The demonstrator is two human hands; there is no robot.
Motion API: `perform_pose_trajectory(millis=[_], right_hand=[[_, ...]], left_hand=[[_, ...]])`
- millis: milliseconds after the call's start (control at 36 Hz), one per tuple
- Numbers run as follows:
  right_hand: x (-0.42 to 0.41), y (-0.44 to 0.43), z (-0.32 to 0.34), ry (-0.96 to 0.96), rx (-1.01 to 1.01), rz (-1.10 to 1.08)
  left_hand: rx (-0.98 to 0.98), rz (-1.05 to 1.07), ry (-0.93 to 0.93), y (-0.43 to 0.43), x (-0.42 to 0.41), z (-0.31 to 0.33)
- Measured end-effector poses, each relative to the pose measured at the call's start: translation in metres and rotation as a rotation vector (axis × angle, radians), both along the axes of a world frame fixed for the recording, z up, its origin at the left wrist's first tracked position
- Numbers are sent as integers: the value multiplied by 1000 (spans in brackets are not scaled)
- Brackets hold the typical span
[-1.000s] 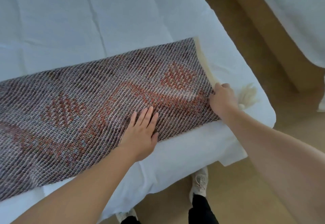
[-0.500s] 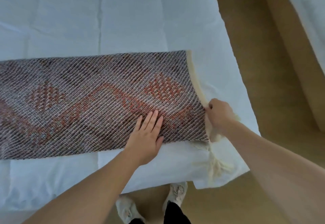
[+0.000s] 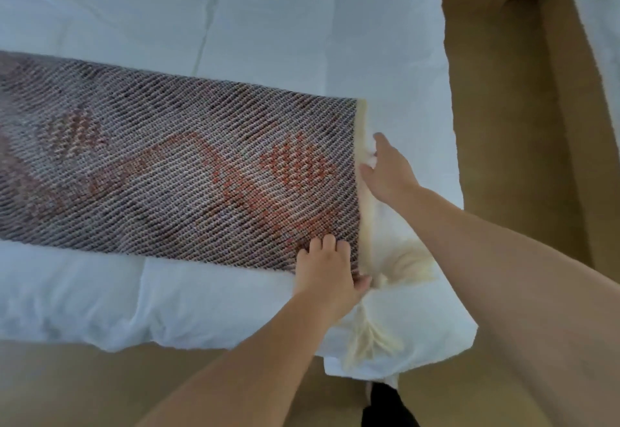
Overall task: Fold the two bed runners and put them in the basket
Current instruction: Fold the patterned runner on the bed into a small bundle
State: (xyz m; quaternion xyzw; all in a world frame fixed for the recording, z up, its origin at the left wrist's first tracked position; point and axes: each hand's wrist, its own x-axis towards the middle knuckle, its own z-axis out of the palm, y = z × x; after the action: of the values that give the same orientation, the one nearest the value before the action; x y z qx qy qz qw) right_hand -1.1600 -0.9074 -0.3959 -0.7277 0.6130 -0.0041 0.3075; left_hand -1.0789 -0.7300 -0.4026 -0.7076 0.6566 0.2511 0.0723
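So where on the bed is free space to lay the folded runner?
Free: the white bed sheet beyond the woven brown-red patterned runner, and the strip before it. Crowded: the runner's right end, with the left hand, the right hand and cream tassels.

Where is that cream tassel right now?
In the head view, the cream tassel hangs over the white bed's near right corner, just below the left hand gripping the woven runner's end.

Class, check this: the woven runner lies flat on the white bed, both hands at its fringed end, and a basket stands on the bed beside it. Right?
Not quite. The head view shows no basket on the bed. The runner lies flat, with the left hand and right hand at its fringed end.
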Motion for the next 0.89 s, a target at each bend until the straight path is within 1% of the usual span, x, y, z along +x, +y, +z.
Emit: perform_pose_trajectory(millis=[56,167,222,278,333,417,500,611,694,806,889], right_hand=[[4,-19,-3,-81,15,-11],[12,-53,-4,-270,75,-172],[16,-70,-7,-352,120,-212],[19,-84,-8,-387,129,-204],[23,-92,-8,-342,120,-155],[29,-99,-6,-271,135,-137],[36,-104,-5,-227,110,-49],[39,-109,-2,-155,57,45],[39,-113,1,-175,22,36],[34,-122,4,-190,-87,80],[24,-130,10,-200,-120,74]], left_hand=[[58,127,-31,-3,-15,-2],[153,345,-66,-17,-42,1],[169,451,-54,-25,-51,1],[175,529,-50,-32,-55,1],[192,560,-52,-35,-58,0],[215,561,-76,-31,-62,1],[222,580,-88,-29,-64,1],[194,687,-32,-28,-67,0],[177,739,-13,-28,-65,1],[227,704,-30,-32,-60,2],[235,681,-8,-32,-62,6]])
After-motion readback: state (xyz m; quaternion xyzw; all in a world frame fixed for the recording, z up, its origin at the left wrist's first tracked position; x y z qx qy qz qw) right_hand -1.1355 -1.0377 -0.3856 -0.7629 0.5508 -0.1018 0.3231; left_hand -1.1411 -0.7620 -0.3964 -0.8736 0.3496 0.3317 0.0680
